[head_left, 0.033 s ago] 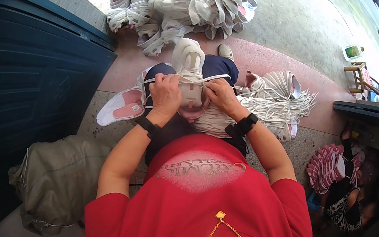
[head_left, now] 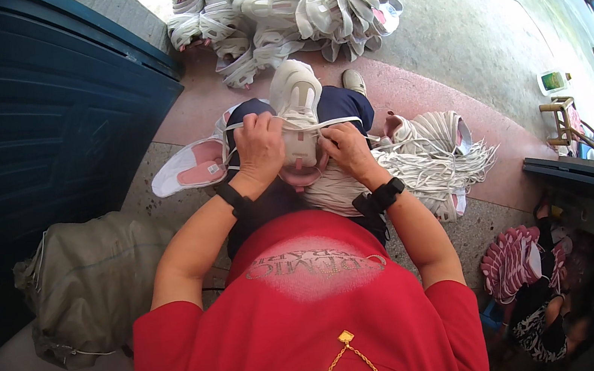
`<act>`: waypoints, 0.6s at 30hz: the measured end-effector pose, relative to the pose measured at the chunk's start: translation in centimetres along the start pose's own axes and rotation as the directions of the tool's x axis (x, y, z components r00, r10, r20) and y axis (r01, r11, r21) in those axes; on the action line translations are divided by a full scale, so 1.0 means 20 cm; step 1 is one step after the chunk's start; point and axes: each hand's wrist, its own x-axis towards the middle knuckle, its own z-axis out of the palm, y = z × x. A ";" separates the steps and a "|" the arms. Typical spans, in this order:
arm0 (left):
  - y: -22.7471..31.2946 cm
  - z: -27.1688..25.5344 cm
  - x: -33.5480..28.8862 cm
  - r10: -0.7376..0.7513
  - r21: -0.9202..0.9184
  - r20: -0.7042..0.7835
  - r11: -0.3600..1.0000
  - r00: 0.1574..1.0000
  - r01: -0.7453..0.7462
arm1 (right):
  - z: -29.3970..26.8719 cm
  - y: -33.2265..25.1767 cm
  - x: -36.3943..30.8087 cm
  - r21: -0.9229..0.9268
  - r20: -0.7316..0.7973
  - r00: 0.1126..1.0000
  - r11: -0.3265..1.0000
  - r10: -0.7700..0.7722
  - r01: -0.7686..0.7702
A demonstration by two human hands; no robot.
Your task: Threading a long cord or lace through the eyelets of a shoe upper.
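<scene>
A white and beige shoe upper (head_left: 302, 147) with pink lining lies across my lap, its toe pointing away from me. My left hand (head_left: 260, 147) is closed at its left side, pinching a white shoelace (head_left: 230, 127) that loops out to the left. At the upper's right edge, my right hand (head_left: 347, 149) is closed too, with the lace running into its fingers. Lace strands cross the upper between both hands. Beyond my left knee rests another upper (head_left: 192, 167), its pink and white inside showing. The fingertips of both hands are partly hidden.
Right of my legs lie stacked uppers (head_left: 430, 132) and a bundle of white laces (head_left: 417, 172). A large heap of uppers (head_left: 287, 5) sits ahead. Left are a dark blue door (head_left: 58, 105) and a stuffed sack (head_left: 97, 278). Another person (head_left: 548, 325) is at lower right, near pink pieces (head_left: 513, 265).
</scene>
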 end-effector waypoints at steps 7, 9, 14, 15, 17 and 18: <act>0.05 -0.02 0.09 0.181 0.211 0.269 0.947 0.946 -0.241 | 0.03 -0.01 0.00 -0.018 -0.042 0.995 0.996 -0.090 0.089; 0.03 -0.03 0.11 0.221 0.036 0.282 0.970 0.934 -0.240 | 0.01 -0.05 0.02 -0.117 -0.008 0.984 0.977 -0.179 0.177; 0.13 -0.39 0.37 -0.002 -0.940 0.048 0.339 0.999 0.046 | -0.01 -0.10 0.05 -0.367 0.176 0.978 0.915 -0.111 0.170; 0.11 -0.40 0.38 -0.008 -0.954 0.182 0.242 0.983 0.179 | -0.01 -0.11 0.07 -0.407 0.182 0.977 0.896 -0.112 0.178; 0.05 -0.42 0.41 0.028 -0.899 0.437 0.040 0.899 0.436 | 0.02 -0.08 0.07 -0.462 0.125 0.980 0.864 -0.158 0.198; 0.02 -0.39 0.39 0.044 -0.881 0.361 0.342 0.931 0.326 | 0.01 -0.09 0.08 -0.407 0.043 0.980 0.893 -0.192 0.193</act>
